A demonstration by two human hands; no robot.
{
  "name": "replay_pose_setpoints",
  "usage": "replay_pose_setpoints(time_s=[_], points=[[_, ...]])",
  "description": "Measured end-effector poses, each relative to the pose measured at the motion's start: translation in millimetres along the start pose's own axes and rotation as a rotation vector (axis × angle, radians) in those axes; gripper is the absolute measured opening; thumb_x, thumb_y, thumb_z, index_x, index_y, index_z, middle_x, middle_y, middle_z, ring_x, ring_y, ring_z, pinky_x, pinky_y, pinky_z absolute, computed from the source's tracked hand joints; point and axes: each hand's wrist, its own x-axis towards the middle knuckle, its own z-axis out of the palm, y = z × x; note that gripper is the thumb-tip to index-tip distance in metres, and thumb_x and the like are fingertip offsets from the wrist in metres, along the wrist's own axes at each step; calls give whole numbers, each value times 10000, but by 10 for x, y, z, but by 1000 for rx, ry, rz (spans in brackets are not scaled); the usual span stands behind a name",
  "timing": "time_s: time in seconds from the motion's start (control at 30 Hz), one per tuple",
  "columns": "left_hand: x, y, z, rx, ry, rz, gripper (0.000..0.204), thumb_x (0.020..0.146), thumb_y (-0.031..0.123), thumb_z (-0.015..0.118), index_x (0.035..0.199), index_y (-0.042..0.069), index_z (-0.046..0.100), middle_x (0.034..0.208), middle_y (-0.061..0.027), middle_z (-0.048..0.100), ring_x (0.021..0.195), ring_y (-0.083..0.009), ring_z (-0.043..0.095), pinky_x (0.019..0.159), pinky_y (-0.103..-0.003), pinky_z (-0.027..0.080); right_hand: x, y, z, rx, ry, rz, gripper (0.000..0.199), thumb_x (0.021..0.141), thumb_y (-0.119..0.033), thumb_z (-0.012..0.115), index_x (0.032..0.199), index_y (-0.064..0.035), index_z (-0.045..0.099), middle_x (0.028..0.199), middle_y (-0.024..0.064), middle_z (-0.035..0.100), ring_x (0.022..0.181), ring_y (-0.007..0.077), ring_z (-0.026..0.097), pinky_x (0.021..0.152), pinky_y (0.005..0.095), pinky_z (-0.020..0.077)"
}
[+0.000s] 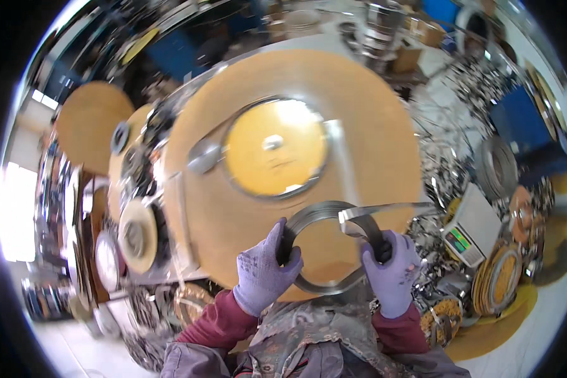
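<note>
Over the near edge of a round tan tabletop (375, 126), a ring-shaped coil of grey metal strip (303, 223) is held up between two hands in pale purple gloves. Its left side is gripped by the left hand (264, 268), with the index finger laid along the outside and the thumb on the inner side, so that the metal is pinched between them. Its right side is grasped in the same way by the right hand (392, 272), the thumb inside the ring and the fingers curled around the outer wall. The middle of the ring is left open, and tan surface is seen through it. At the upper right of the coil, a narrow metal band (397, 206) is stretched out toward the right; whether it is joined to the coil cannot be told. Beyond the hands, a shiny yellow disc (249, 151) with a dark rim is set on the tabletop. To the right, a weighing scale (482, 217) with a green display is surrounded by tangled metal scraps (450, 160).
</note>
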Motion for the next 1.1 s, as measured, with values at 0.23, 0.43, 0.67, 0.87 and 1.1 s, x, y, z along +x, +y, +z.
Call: replay_pose_setpoints(time_s=[0.23, 0.43, 0.67, 0.87, 1.1], points=[[-863, -2136, -1136, 139, 137, -345, 466, 743, 258, 651, 1151, 55, 551, 760, -182, 652, 700, -359, 649, 639, -449, 515, -701, -1388, 1995, -56, -326, -271, 273, 696, -214, 721, 861, -38, 595, 819, 149, 618, 777, 301, 617, 680, 400, 502], [-516, -3253, -1365, 206, 28, -435, 419, 766, 301, 613, 1124, 96, 541, 841, -155, 675, 821, -350, 654, 739, -468, 505, -665, -1768, 3098, -137, -319, -269, 339, 696, -305, 715, 875, -36, 613, 868, 156, 632, 837, 328, 621, 739, 421, 506], [-354, -3603, -1178, 182, 14, -479, 514, 778, 269, 587, 1255, 104, 488, 889, -170, 669, 853, -341, 653, 747, -460, 508, -321, -1393, 2680, -104, -542, -143, 390, 735, -361, 726, 942, -37, 660, 815, 134, 665, 778, 284, 647, 735, 382, 506], [-295, -3628, -1289, 179, -50, -521, 521, 776, 279, 606, 1257, 125, 480, 905, -164, 668, 844, -336, 655, 730, -459, 509, -211, -1793, 2176, -120, -519, -340, 177, 751, -142, 686, 918, -91, 656, 872, 116, 637, 804, 268, 651, 710, 355, 516], [-218, -3688, -1337, 183, -31, -469, 531, 774, 300, 632, 1258, 141, 482, 919, -145, 671, 846, -325, 656, 730, -451, 507, -552, -2221, 3249, -246, -1028, -988, 223, 785, -189, 649, 999, -128, 656, 1131, 106, 559, 991, 274, 602, 829, 371, 497]])
